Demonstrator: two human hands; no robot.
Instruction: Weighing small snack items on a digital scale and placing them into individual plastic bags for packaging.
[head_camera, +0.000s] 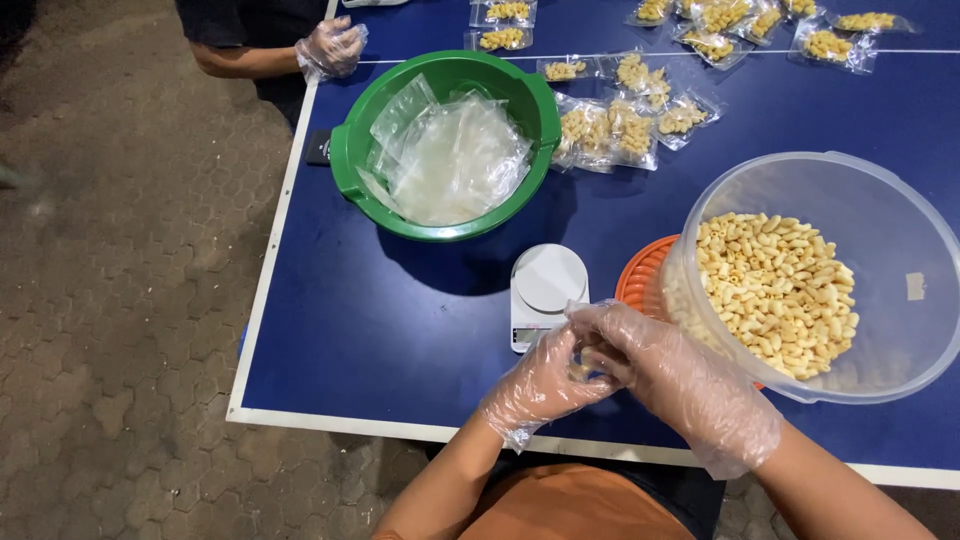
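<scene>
I see both hands meeting just in front of the scale, low over the blue table. Between them is a small clear bag with a few pale snack pieces in it, mostly hidden by the gloves. My left hand is pinched on the bag from below, and my right hand closes on its top edge from the other side; both wear loose clear plastic gloves. Whether the bag's mouth is open or pressed together, I cannot tell.

The scale's white plate is bare, so this bag is not on it. Just right of the scale, an orange lid peeks out beneath the big clear tub, which I judge about half full of the same pieces. That stock looks like plenty left to pack.

Farther up the table, the green basin holds a heap of empty bags, also a good supply. Beside it and along the far edge lie many filled bags, so a fair batch is already done, with more to go by my reckoning.

At the far left corner, another person's gloved hand rests at the table edge, well apart from mine.
</scene>
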